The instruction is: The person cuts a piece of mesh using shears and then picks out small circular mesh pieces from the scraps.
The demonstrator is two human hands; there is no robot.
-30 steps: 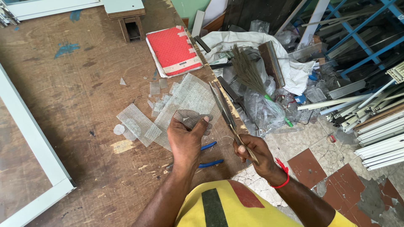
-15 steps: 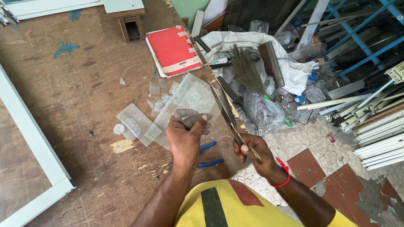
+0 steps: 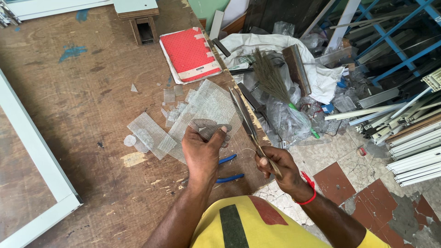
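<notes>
Left hand [image 3: 202, 154] pinches the round mesh piece [image 3: 205, 127] above the workbench [image 3: 82, 105], right hand [image 3: 275, 167] grips long shears [image 3: 248, 126] — mid-trim, I'd say — next cut wants blades lined on the edge.

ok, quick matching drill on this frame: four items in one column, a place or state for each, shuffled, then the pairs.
Items:
1. round mesh piece
2. scissors
3. blue-handled pliers
4. red book

Places:
A. lying on the workbench under the left wrist
B. flat at the bench's far edge
C. pinched in the left hand
D. gripped in the right hand

Pairs: 1-C, 2-D, 3-A, 4-B
</notes>
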